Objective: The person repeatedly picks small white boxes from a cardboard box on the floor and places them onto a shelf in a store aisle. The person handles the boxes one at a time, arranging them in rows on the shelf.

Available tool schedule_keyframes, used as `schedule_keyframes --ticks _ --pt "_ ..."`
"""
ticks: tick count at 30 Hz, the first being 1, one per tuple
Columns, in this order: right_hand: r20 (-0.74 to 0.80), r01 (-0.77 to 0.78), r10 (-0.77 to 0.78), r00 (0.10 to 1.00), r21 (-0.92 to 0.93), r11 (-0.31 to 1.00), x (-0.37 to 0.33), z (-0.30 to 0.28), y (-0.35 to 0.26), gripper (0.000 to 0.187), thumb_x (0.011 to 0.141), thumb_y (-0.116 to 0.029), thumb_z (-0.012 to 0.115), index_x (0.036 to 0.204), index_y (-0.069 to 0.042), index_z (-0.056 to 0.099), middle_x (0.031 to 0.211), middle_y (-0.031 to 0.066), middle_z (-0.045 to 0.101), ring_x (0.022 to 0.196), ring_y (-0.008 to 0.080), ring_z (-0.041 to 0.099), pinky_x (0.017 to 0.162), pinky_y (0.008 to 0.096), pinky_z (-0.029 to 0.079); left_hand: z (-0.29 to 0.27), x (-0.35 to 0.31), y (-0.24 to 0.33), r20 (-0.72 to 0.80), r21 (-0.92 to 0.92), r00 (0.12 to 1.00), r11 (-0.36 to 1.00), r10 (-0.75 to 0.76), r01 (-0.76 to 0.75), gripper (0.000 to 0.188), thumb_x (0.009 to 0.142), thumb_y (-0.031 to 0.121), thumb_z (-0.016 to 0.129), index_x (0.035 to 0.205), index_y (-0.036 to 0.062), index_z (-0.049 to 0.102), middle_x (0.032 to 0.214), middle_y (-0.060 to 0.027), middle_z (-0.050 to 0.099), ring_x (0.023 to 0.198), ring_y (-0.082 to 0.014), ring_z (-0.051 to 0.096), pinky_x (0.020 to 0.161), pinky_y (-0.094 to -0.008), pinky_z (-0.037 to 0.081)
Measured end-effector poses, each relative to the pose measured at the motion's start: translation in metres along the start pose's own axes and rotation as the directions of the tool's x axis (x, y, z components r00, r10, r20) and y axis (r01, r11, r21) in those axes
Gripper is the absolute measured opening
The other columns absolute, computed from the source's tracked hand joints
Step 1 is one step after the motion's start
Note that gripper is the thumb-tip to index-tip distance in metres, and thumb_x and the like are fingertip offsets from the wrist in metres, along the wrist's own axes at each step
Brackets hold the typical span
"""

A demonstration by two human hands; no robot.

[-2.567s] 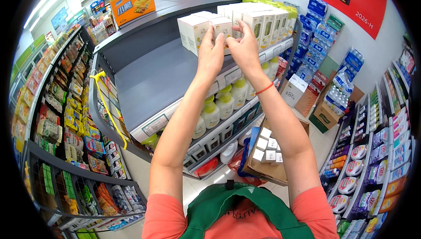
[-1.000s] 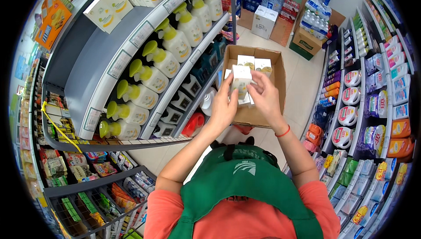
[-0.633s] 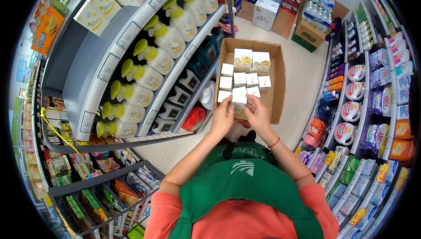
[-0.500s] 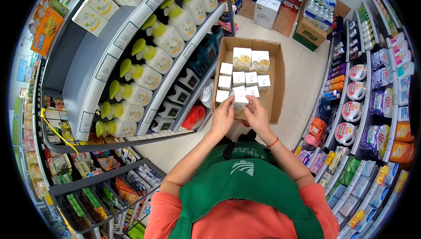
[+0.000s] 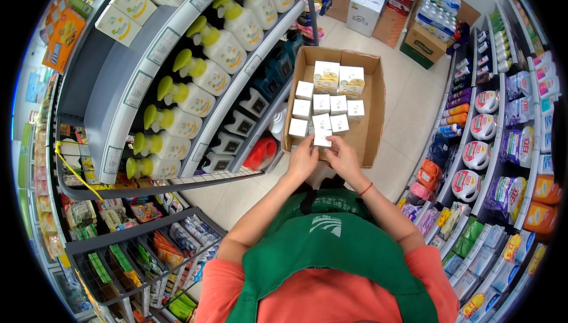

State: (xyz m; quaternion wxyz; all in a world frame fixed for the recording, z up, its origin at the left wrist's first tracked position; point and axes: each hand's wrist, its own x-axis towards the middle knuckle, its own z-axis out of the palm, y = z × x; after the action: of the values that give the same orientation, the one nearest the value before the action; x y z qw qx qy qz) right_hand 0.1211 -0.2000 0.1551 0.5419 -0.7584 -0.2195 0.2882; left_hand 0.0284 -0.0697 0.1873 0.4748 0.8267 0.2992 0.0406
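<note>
A small white box (image 5: 322,139) is pinched between my two hands at the near end of an open cardboard carton (image 5: 371,119). My left hand (image 5: 303,158) grips its left side with thumb and fingertips. On the opposite side, the fingers of my right hand (image 5: 343,159) are closed against it. Several matching small white boxes (image 5: 321,104) stand in rows inside the carton just beyond my hands. Two larger white boxes with yellow print (image 5: 326,77) stand behind them. Whether the held box rests on the carton's bottom is hidden.
To the left, a shelf holds white pump bottles with yellow-green tops (image 5: 211,78) and more white boxes (image 5: 125,14). A red bottle (image 5: 260,154) is low beside the carton. Shelving on the right carries white tubs (image 5: 477,150). Shrink-wrapped water bottles (image 5: 438,21) are stacked at the back.
Both hands have drawn slightly toward me with the small box, so another small box shows just behind it. The view has shifted a little.
</note>
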Motion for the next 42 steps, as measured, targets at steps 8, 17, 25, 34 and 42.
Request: schedule_keyframes --ticks 8,17,25,34,42 --pt "0.07 -0.103 0.117 0.991 -0.184 0.978 0.001 -0.018 -0.008 0.036 0.089 -0.015 0.067 0.12 0.0 0.06 0.108 0.0196 0.072 0.102 0.0282 0.071 0.085 0.0363 0.056 0.022 0.02 -0.011 0.042 0.125 0.999 0.992 0.014 -0.019 0.039 0.09 0.011 0.058 0.126 -0.0031 0.059 0.108 -0.0242 0.069 0.101 -0.0381 0.068 0.088 -0.0431 0.053" --pt "0.054 -0.048 0.078 0.995 -0.426 0.903 -0.006 -0.065 -0.012 0.033 0.084 -0.02 0.069 0.111 0.0 0.065 0.092 0.0253 0.07 0.089 0.0399 0.069 0.079 0.0466 0.054 0.052 0.022 0.023 0.234 0.008 0.97 0.998 -0.061 0.061 0.039 0.089 0.011 0.057 0.126 -0.0012 0.061 0.102 -0.0216 0.07 0.094 -0.0335 0.068 0.083 -0.0413 0.053" --pt "-0.013 0.045 -0.061 0.998 -0.518 0.854 0.006 -0.088 -0.002 0.031 0.084 -0.013 0.067 0.11 0.005 0.064 0.109 0.0267 0.064 0.099 0.0417 0.064 0.085 0.0456 0.053 0.083 0.038 0.037 0.293 -0.084 0.956 0.996 -0.002 0.027 0.04 0.09 0.007 0.054 0.129 0.0034 0.061 0.095 -0.0141 0.07 0.086 -0.0253 0.067 0.081 -0.0356 0.053" --pt "-0.031 0.026 -0.055 0.998 -0.586 0.81 0.019 -0.092 0.002 0.037 0.085 -0.013 0.066 0.114 0.01 0.059 0.121 0.0451 0.052 0.108 0.0521 0.059 0.093 0.0482 0.052 0.113 0.059 0.009 0.319 -0.226 0.947 0.969 -0.023 0.099 0.041 0.095 0.007 0.052 0.136 0.0009 0.056 0.123 -0.0174 0.067 0.113 -0.0239 0.064 0.095 -0.0332 0.05" --pt "0.021 0.147 -0.165 0.986 -0.58 0.801 0.01 -0.091 -0.023 0.041 0.088 -0.012 0.062 0.122 0.01 0.057 0.125 0.0442 0.051 0.114 0.0519 0.057 0.099 0.0473 0.049 0.088 0.045 0.037 0.264 -0.228 0.964 0.969 -0.033 0.095 0.043 0.096 0.007 0.051 0.138 -0.0001 0.053 0.129 -0.0191 0.064 0.118 -0.0258 0.063 0.099 -0.0336 0.049"
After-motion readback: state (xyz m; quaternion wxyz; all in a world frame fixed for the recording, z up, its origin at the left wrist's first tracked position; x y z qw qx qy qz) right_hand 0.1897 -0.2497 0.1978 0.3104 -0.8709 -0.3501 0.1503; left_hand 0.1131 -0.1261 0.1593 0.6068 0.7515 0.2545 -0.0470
